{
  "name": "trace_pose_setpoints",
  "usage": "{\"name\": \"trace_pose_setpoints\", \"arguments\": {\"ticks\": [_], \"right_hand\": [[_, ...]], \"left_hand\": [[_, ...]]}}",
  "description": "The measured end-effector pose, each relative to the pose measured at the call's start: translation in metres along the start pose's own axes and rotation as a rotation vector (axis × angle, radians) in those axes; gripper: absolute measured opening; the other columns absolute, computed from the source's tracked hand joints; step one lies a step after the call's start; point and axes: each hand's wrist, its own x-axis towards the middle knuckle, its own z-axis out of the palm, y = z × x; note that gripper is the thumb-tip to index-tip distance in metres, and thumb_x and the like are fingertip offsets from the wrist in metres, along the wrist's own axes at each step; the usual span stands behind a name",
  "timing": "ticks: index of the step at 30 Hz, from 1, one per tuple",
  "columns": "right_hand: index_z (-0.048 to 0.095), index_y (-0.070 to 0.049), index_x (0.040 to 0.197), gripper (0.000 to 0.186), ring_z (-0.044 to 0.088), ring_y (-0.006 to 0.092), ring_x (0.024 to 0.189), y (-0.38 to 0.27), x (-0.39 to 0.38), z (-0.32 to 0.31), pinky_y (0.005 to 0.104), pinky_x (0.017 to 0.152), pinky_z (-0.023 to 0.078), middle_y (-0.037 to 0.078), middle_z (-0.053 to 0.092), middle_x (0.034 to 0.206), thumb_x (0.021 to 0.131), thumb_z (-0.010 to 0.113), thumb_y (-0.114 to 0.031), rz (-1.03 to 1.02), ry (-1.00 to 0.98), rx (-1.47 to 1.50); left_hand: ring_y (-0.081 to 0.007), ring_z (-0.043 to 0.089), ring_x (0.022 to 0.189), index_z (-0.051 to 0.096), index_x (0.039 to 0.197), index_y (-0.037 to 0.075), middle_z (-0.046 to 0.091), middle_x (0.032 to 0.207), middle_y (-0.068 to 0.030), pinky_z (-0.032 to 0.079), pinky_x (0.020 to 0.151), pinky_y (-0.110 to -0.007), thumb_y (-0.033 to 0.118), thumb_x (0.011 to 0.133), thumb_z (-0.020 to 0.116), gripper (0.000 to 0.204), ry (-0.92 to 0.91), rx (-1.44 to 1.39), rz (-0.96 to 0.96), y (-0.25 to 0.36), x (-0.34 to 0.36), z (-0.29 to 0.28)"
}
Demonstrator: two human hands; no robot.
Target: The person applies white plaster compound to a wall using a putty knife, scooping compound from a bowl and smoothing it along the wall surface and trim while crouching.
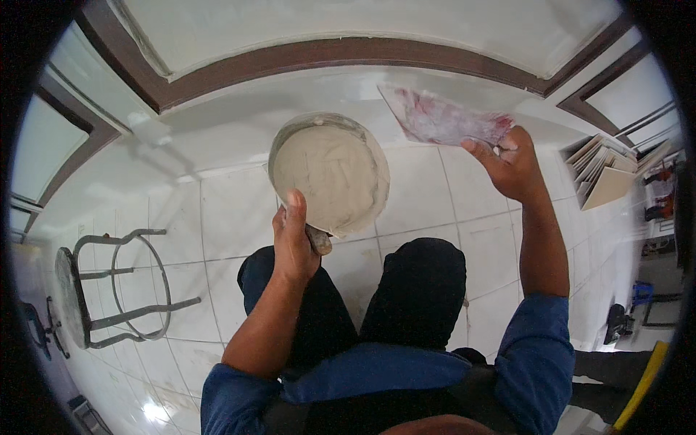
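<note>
A: L hand [291,243], grip status?
B: Grasping round tub [333,120] at near edge, thumb up. Beige paste [326,174] inside; tub's just fwd of the knees [424,272]. Handle-like stub [319,240] by palm, can't tell what it's pt. of.
A: R hand [516,168]?
B: Clenched on flat sheet [449,118] w/ reddish smears, held nr. white wall [232,138], R of tub.

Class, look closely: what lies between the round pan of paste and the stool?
In the head view, only white floor tiles show between the pan and the stool.
</note>
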Motion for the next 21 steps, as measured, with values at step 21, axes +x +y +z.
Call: {"name": "trace_pose_setpoints", "arguments": {"ticks": [21], "right_hand": [[0.07, 0.001, 0.097, 0.026, 0.066, 0.0185, 0.08, -0.041, 0.046, 0.022, 0.0336, 0.075, 0.051, 0.013, 0.071, 0.088, 0.087, 0.074, -0.023, 0.029, -0.585, 0.33]], "left_hand": [[-0.023, 0.065, 0.092, 0.034, 0.142, 0.002, 0.057, 0.122, -0.0165, 0.056, 0.065, -0.033, 0.076, 0.09, 0.034, 0.09, -0.084, -0.013, -0.09, 0.014, -0.005, 0.008]]}}
